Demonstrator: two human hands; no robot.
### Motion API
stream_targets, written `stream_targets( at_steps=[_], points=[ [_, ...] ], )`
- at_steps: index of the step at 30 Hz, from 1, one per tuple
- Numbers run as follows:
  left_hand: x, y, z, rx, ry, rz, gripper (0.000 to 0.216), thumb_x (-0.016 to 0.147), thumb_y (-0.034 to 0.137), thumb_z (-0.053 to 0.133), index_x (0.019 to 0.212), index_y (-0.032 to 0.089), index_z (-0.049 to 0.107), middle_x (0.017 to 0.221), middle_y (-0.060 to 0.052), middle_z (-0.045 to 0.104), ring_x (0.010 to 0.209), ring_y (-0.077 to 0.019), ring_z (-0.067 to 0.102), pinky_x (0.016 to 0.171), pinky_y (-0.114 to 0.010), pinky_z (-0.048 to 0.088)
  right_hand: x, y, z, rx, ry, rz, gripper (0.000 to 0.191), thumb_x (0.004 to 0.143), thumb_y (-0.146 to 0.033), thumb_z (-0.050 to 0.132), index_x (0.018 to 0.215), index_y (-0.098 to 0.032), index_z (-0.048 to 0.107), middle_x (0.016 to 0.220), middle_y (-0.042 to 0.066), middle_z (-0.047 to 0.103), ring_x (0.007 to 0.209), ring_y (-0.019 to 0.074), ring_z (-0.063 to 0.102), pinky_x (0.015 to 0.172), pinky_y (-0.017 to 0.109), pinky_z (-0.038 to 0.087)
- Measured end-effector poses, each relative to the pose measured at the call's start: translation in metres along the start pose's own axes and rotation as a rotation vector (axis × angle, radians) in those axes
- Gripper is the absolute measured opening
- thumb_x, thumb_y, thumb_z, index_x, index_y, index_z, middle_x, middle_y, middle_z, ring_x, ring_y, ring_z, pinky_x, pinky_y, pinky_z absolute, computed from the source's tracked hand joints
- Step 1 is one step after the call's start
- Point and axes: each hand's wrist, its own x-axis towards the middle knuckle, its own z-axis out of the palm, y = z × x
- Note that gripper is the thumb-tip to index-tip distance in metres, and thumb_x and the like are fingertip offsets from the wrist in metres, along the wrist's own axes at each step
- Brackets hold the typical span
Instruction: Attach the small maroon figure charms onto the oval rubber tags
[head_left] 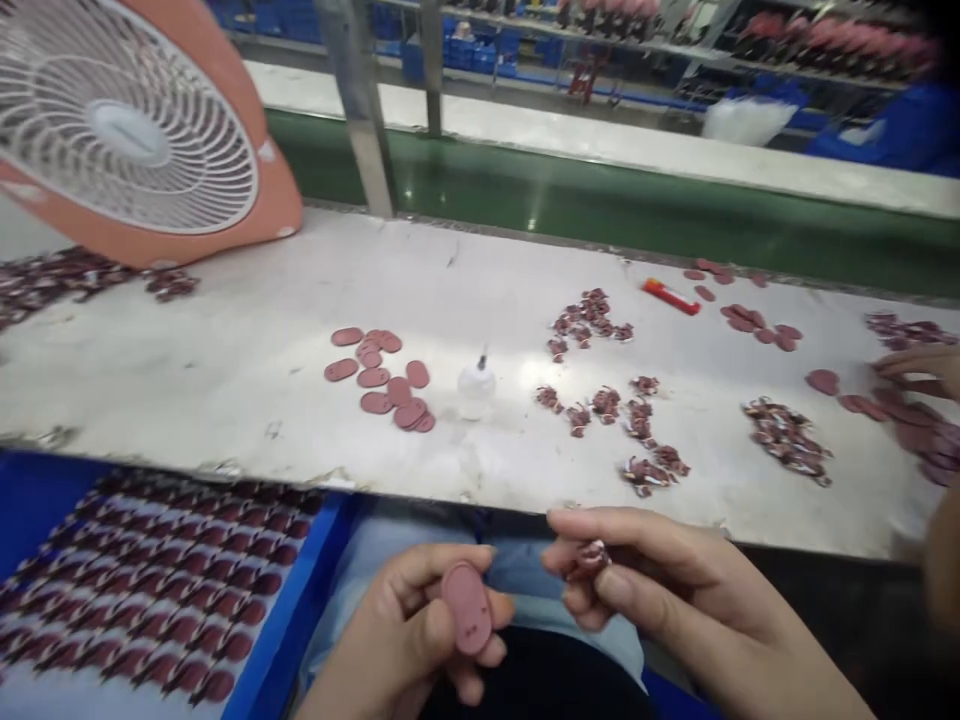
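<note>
Workroom with white table (487,290). Just off near edge, left hand (416,625) grasps pink oval plate (466,608) in fingers; right hand's (675,580) fingers pinch small patterned piece (594,556). Weak pinch could drop piece off table; careless reach could topple white bottle (477,393) between table's long edges.

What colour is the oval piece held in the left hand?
Dull reddish pink; the oval piece in the left hand shows best in the head view.
</note>
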Motion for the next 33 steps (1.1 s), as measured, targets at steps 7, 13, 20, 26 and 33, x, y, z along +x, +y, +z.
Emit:
stream_targets(
  at_steps=[7, 13, 20, 26, 33],
  points=[
    [-0.002, -0.007, -0.019, -0.026, -0.186, 0.026, 0.029, 0.064, 0.042, 0.084, 0.085, 0.022, 0.079, 0.068, 0.000, 0.071, 0.055, -0.0085, 0.062, 0.050, -0.016, 0.048, 0.023, -0.020, 0.029, -0.249, -0.201, -0.261, 0.031, 0.091, -0.012, 0.063, 0.111, -0.035, 0.066, 0.096, -0.005, 0.072, 0.086, 0.0093, 0.068, 0.079, 0.014, 0.053],
    [-0.001, -0.010, -0.026, -0.026, -0.206, 0.049, 0.032, 0.067, 0.045, 0.082, 0.086, 0.020, 0.078, 0.062, 0.001, 0.068, 0.054, -0.0076, 0.060, 0.055, -0.016, 0.049, 0.033, -0.023, 0.035, -0.409, -0.287, -0.413, 0.021, 0.088, -0.009, 0.068, 0.104, -0.023, 0.067, 0.083, -0.003, 0.072, 0.075, 0.0086, 0.067, 0.075, 0.014, 0.052],
    [-0.002, -0.008, -0.029, -0.043, -0.195, 0.042, 0.036, 0.065, 0.046, 0.082, 0.087, 0.019, 0.077, 0.062, 0.001, 0.067, 0.051, -0.0066, 0.059, 0.054, -0.015, 0.050, 0.035, -0.026, 0.039, -0.526, -0.288, -0.430, 0.018, 0.088, -0.010, 0.069, 0.100, -0.023, 0.065, 0.078, -0.007, 0.073, 0.070, 0.0076, 0.066, 0.076, 0.014, 0.052],
    [-0.001, -0.008, -0.026, -0.026, -0.154, 0.022, 0.029, 0.070, 0.042, 0.080, 0.088, 0.019, 0.077, 0.058, 0.001, 0.066, 0.050, -0.0066, 0.058, 0.053, -0.016, 0.050, 0.034, -0.022, 0.037, -0.595, -0.256, -0.402, 0.019, 0.087, -0.010, 0.069, 0.098, -0.024, 0.065, 0.083, -0.008, 0.073, 0.075, 0.0054, 0.067, 0.077, 0.010, 0.050],
    [0.001, -0.010, -0.029, -0.039, -0.124, 0.013, 0.032, 0.068, 0.044, 0.081, 0.088, 0.019, 0.077, 0.061, 0.000, 0.068, 0.050, -0.0067, 0.057, 0.053, -0.016, 0.048, 0.036, -0.024, 0.042, -0.662, -0.245, -0.446, 0.020, 0.085, -0.008, 0.069, 0.096, -0.024, 0.065, 0.078, -0.008, 0.072, 0.071, 0.0062, 0.067, 0.075, 0.011, 0.051]
  ],
)
